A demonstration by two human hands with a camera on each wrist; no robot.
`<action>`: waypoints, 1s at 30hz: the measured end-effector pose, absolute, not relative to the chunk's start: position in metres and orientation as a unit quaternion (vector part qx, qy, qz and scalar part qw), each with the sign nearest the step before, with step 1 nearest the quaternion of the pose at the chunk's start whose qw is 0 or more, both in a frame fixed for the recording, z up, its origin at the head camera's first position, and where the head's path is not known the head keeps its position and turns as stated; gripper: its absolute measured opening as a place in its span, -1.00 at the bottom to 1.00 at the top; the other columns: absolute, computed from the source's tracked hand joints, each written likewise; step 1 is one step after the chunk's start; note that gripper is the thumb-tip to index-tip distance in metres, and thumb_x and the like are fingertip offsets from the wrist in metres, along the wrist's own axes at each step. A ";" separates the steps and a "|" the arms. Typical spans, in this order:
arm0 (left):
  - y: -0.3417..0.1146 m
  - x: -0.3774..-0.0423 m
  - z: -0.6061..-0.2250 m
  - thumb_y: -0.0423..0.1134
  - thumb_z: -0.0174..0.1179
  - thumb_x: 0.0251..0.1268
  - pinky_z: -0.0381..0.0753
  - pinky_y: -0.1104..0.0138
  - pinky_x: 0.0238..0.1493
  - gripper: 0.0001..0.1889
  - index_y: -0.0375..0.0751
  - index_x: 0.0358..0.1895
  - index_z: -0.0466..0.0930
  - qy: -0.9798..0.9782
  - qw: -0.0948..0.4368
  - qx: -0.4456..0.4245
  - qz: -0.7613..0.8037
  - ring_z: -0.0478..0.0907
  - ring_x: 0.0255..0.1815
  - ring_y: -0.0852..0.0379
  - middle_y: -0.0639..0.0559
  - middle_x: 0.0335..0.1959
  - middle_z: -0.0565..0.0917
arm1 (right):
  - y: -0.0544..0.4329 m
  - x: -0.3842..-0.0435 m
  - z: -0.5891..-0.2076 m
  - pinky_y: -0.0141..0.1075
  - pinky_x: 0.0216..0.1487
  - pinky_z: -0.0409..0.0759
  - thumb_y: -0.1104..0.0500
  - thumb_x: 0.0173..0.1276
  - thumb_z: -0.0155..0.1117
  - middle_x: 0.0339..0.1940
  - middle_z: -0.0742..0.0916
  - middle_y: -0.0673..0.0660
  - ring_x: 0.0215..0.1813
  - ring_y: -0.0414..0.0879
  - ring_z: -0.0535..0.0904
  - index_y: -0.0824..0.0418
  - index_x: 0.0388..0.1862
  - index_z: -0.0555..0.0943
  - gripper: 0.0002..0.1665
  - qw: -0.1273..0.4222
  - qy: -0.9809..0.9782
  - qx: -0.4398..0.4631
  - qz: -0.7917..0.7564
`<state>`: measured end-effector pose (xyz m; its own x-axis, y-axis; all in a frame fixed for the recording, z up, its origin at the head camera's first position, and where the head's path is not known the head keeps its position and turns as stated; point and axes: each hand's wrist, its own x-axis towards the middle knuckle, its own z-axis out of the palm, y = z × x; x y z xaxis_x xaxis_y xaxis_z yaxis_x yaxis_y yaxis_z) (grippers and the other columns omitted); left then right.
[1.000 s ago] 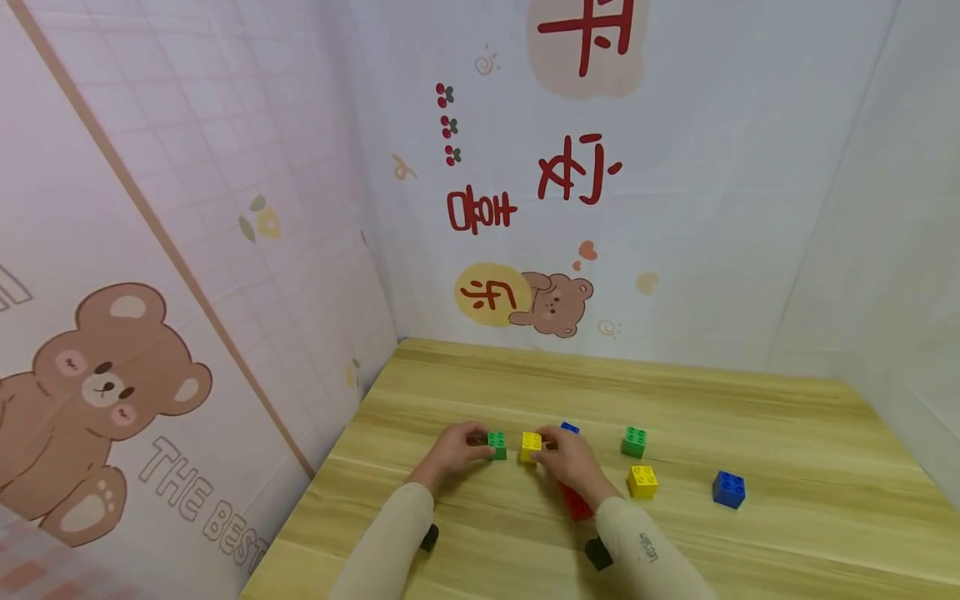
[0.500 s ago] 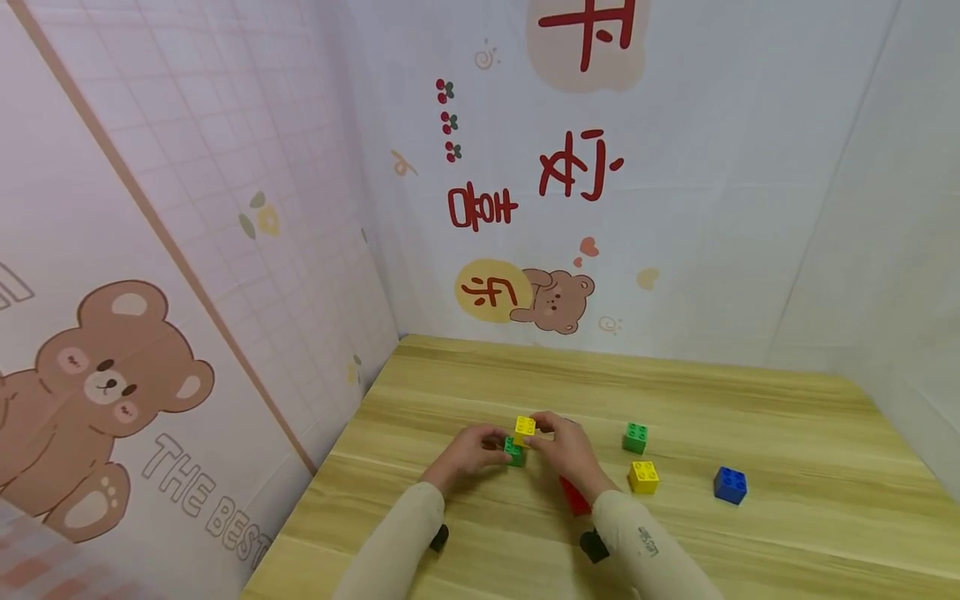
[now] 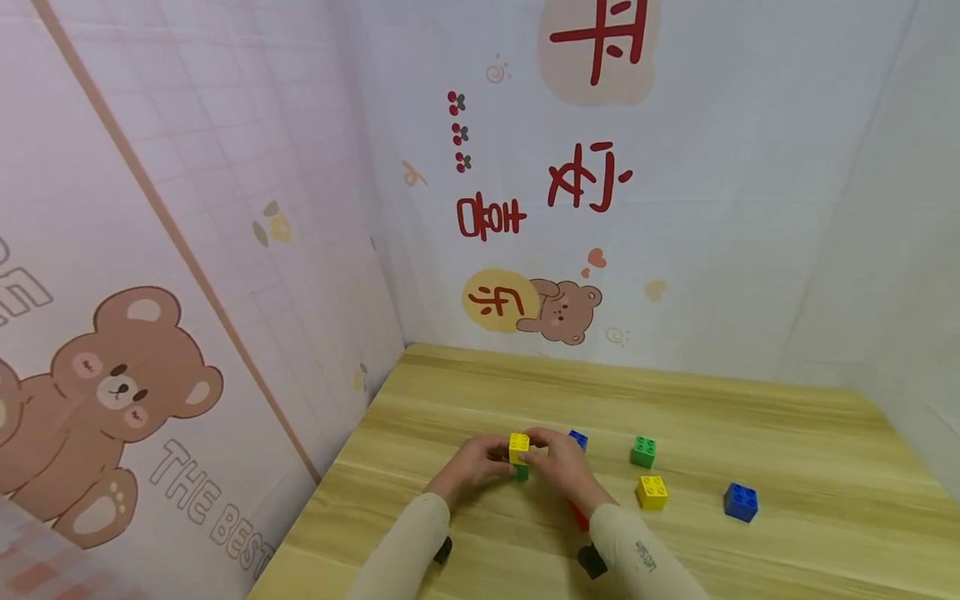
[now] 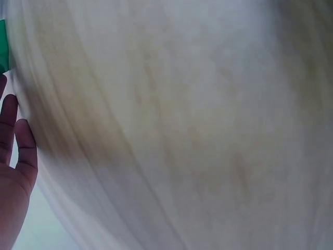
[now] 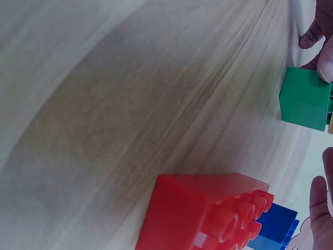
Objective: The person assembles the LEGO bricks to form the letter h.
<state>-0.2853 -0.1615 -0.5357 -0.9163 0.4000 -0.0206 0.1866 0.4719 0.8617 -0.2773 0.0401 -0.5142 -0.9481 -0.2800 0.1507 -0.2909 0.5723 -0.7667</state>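
A yellow building block (image 3: pixel 518 447) sits right over a green block (image 3: pixel 521 472) in the head view, hiding most of it. My left hand (image 3: pixel 476 463) pinches the green block from the left. From the right, my right hand (image 3: pixel 561 463) pinches the yellow block between thumb and fingers. The right wrist view shows the green block (image 5: pixel 304 99) with a thumb on it, its studs facing a sliver of the yellow block at the frame edge. Only a strip of the green block (image 4: pixel 3 47) shows in the left wrist view, beyond the fingers.
Under the right forearm lies a red block (image 5: pixel 182 208), with a blue block (image 5: pixel 276 224) beyond it. Farther right on the wooden table (image 3: pixel 675 558) stand a green block (image 3: pixel 642 452), a yellow block (image 3: pixel 652 492) and a blue block (image 3: pixel 741 502). Printed cloth walls border the table.
The two hands have come together. The yellow block rose, moved left over the green block and came down onto it, while the left hand brought the green block rightward.
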 end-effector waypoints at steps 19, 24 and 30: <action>-0.149 -0.283 -0.539 -0.35 0.37 0.24 0.58 0.25 0.03 -0.70 -0.15 0.04 0.69 0.858 0.122 0.182 0.464 0.62 -0.10 0.16 0.12 -0.15 0.72 | 0.054 -0.271 -0.520 0.05 0.01 0.59 0.14 0.25 0.48 -0.10 0.75 0.10 -0.03 0.09 0.65 0.19 0.02 0.70 -0.64 0.017 -0.897 0.200 0.393; -0.152 -0.282 -0.538 -0.33 0.37 0.25 0.58 0.21 0.06 -0.71 -0.14 0.05 0.69 0.860 0.122 0.185 0.460 0.63 -0.07 0.13 0.10 -0.13 0.73 | 0.052 -0.272 -0.525 0.06 0.02 0.60 0.13 0.27 0.46 -0.08 0.74 0.12 -0.01 0.11 0.65 0.20 0.05 0.69 -0.62 0.024 -0.896 0.207 0.392; -0.159 -0.284 -0.536 -0.32 0.34 0.28 0.59 0.23 0.06 -0.67 -0.09 0.11 0.67 0.864 0.116 0.187 0.454 0.63 -0.03 0.13 0.11 -0.07 0.72 | 0.045 -0.277 -0.522 0.03 0.03 0.60 0.08 0.30 0.43 -0.03 0.74 0.13 0.00 0.07 0.65 0.20 0.12 0.66 -0.56 0.025 -0.902 0.205 0.380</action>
